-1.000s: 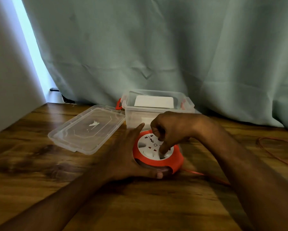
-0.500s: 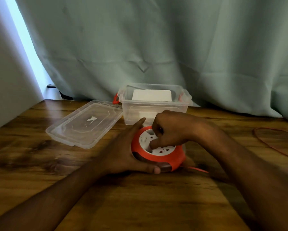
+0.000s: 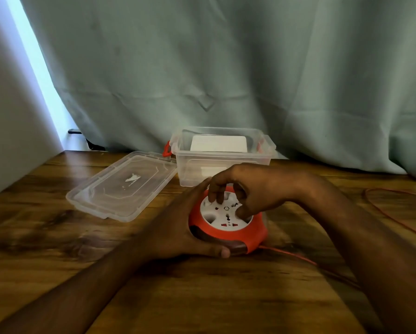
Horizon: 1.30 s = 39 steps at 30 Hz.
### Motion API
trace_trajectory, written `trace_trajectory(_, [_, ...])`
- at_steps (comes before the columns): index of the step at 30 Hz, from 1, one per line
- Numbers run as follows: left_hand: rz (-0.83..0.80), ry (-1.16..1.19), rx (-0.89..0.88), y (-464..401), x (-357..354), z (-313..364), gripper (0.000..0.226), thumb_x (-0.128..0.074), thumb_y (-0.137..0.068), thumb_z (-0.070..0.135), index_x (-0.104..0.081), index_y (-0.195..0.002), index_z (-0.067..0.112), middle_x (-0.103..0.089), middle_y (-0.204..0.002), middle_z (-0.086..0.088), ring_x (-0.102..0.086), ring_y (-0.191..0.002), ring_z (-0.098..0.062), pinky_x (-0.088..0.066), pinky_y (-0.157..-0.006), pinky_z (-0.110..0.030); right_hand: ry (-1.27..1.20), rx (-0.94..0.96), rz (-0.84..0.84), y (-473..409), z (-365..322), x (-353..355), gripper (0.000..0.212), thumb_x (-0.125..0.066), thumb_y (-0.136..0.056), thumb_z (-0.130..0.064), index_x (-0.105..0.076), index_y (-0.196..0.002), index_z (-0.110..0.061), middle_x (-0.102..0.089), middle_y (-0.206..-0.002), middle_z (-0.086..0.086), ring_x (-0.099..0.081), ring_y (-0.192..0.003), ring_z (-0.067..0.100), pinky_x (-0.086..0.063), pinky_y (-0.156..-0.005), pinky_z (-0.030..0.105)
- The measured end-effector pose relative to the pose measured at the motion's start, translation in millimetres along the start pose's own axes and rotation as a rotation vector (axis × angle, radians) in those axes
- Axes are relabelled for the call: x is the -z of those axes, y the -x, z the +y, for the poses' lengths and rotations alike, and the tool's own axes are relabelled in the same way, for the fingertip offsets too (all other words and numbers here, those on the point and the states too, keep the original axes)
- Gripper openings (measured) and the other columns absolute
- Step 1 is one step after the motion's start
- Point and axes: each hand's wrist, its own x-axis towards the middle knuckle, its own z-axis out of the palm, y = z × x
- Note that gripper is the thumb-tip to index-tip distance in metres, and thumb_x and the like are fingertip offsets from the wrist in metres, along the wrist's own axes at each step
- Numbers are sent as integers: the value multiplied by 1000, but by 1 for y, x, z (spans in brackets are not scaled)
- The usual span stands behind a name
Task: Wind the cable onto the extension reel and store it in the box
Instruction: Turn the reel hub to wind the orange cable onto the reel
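Note:
A round orange extension reel with a white socket face lies flat on the wooden table. My left hand cups its left side, thumb under the front edge. My right hand rests on top, fingertips pressed into the hollows of the white disc. A thin orange cable leaves the reel's right side and runs across the table to a loop at the far right. Behind the reel stands the clear open box with red latches.
The box's clear lid lies flat to the left of the box. A white rectangular item sits inside the box. A green curtain hangs behind the table, and a grey wall closes the left side.
My right hand's fingers have shifted round on the white disc, turning it. My left hand keeps holding the reel's side. The cable beside the reel has shifted a little.

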Motion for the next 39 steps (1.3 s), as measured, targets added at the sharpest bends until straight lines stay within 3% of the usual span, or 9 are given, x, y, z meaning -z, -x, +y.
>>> trace_trajectory(5, [-22,-96,-6,2,2,-1,127,-93,-47,64,-1,-133,78,-16,-132,59,-26,-130,23,-30,-117,-27,19,-16,-25,-1,5,0,74,-88,-78,-8,-56,-139,-39,-59,-122,-22,-55,-71,-20,-43,-52,3])
trace_trajectory(7, [-48,-158,-6,3,2,1,130,-91,-45,67,5,-132,76,-5,-128,60,-22,-137,12,-24,-121,-33,59,-41,-9,1,4,0,73,-87,-80,-11,-55,-138,-41,-57,-115,-25,-53,-71,-11,-42,-51,3])
trace_trajectory(9, [-56,-155,-5,2,2,-1,130,-92,-46,67,3,-134,75,-12,-130,58,-27,-137,11,-27,-122,-36,78,-51,0,0,4,-1,71,-88,-80,-14,-55,-137,-42,-56,-113,-26,-50,-73,-8,-42,-52,7])
trace_trajectory(12, [-36,-124,-6,2,2,-4,132,-92,-48,66,3,-140,72,-18,-132,55,-30,-128,21,-32,-114,-22,63,-62,-6,-1,7,-2,74,-88,-80,-18,-53,-140,-41,-61,-128,-21,-51,-82,-7,-46,-68,15])
trace_trajectory(15, [-11,-78,2,0,3,-6,139,-92,-46,66,2,-147,65,-23,-146,41,-32,-137,8,-36,-114,-26,58,-74,-6,0,9,-3,69,-88,-80,-21,-54,-137,-39,-61,-132,-19,-53,-89,-6,-55,-76,23])
trace_trajectory(22, [2,8,-1,-1,4,-12,139,-95,-45,61,-3,-149,63,-30,-157,25,-38,-139,1,-44,-113,-37,113,-79,64,-2,4,-4,42,-85,-76,-56,-59,-99,-34,-61,-90,-15,-62,-83,6,-50,-62,22])
trace_trajectory(29, [-8,49,-22,-3,2,-16,138,-98,-49,52,-6,-150,61,-30,-156,25,-41,-137,3,-48,-110,-33,203,-68,150,-4,1,-9,40,-80,-76,-63,-63,-83,-28,-64,-92,-15,-68,-79,8,-49,-57,15])
trace_trajectory(35, [-11,70,-35,-2,3,-18,137,-99,-50,46,-6,-151,60,-29,-154,30,-38,-134,13,-44,-102,-12,149,-11,177,-2,6,-2,20,-83,-85,-37,-65,-87,-30,-67,-91,-17,-65,-78,-5,-46,-60,14])
trace_trajectory(39, [3,103,-54,0,4,-13,135,-99,-52,38,-11,-152,56,-29,-145,41,-37,-130,19,-44,-98,-7,1,48,102,0,10,1,45,-85,-78,-6,-66,-105,-36,-65,-120,-23,-66,-79,0,-60,-61,25])
